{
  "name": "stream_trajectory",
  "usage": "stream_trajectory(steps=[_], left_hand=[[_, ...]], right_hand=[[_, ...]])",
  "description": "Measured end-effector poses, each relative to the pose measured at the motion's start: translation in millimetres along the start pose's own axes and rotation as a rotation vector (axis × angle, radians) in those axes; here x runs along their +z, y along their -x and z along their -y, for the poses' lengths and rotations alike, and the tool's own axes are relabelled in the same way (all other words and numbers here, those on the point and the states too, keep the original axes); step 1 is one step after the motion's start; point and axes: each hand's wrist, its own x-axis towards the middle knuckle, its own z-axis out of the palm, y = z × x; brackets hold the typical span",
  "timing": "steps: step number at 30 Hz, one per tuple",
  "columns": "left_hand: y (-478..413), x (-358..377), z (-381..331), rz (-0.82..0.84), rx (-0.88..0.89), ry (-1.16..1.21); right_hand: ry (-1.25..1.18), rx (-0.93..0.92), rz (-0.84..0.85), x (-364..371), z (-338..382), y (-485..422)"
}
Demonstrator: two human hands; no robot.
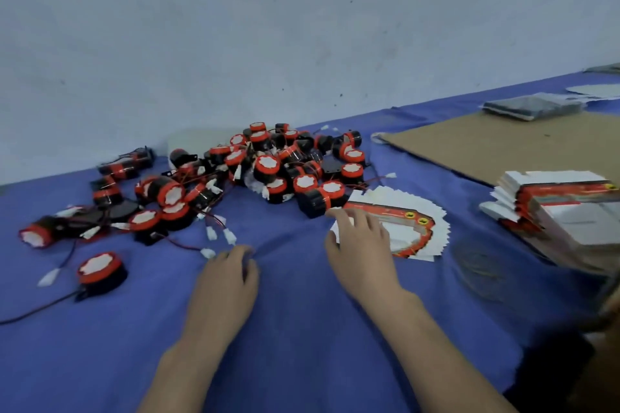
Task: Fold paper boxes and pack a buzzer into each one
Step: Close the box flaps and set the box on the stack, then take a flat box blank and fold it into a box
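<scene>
Paper boxes (412,228), not yet folded, lie as a fanned stack of flat white blanks with a red printed band on the blue-covered table (302,329), right of the frame's centre; the top blank's long axis runs from upper left to lower right. The right hand (362,251) rests on the fan's left end, palm down, with its fingers (345,221) straight and spread, gripping nothing. A second, thicker stack of blanks (563,208) lies at the right edge, tilted, its long axis running left to right. The buzzers (268,164), black cylinders with red rims and white faces, are heaped just above the fan and scattered toward the left, pointing in all directions, with red and black wires tangled among them. One lone buzzer (100,271) sits at lower left, its white face turned upward. The left hand (228,282) rests on the cloth at lower centre, well apart from the fan, its fingers loosely bent with the tips down and nothing visibly held; a white connector (208,253) lies just beside it. A brown cardboard sheet (503,144) lies at upper right.
</scene>
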Motion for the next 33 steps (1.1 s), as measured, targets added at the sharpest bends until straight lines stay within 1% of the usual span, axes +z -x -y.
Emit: stream_trajectory(steps=[3,5,7,9,12,17,19,21,23,25,27,30,31,33], left_hand=[[-3,-4,4,-0.004,-0.018,0.032],[-4,-6,5,0.0,-0.031,0.068],[-7,-8,6,-0.031,-0.044,0.083],[-12,-11,8,-0.047,-0.064,0.065],[-17,-10,6,-0.031,-0.086,0.072],[-20,-2,-9,-0.014,-0.048,0.081],[-22,1,-13,-0.014,-0.04,0.08],[-22,5,-20,0.002,-0.033,0.143],[-22,11,-27,0.042,-0.019,0.254],[-21,16,-34,0.088,0.023,0.328],[-18,18,-41,0.111,0.126,0.328],[-14,14,-50,0.03,0.307,0.299],[-13,11,-52,0.007,0.347,0.309],[-8,4,-57,0.03,0.389,0.354]], right_hand=[[0.107,0.058,0.043,5,-11,-12],[0.142,0.107,0.106,5,-18,-17],[0.183,0.134,0.183,7,-22,-20],[0.228,0.127,0.23,10,-22,-20],[0.229,0.099,0.257,10,-19,-20],[0.288,0.041,0.19,-1,-20,-15],[0.298,0.027,0.202,-7,-21,-10],[0.287,0.0,0.191,-11,-23,-4],[0.262,-0.026,0.132,-17,-23,2],[0.201,-0.05,0.032,-23,-22,6],[0.035,-0.092,-0.07,-29,-23,7],[-0.279,-0.23,-0.151,-37,-24,8],[-0.345,-0.286,-0.18,-39,-23,8],[-0.447,-0.371,-0.217,-42,-18,9]])
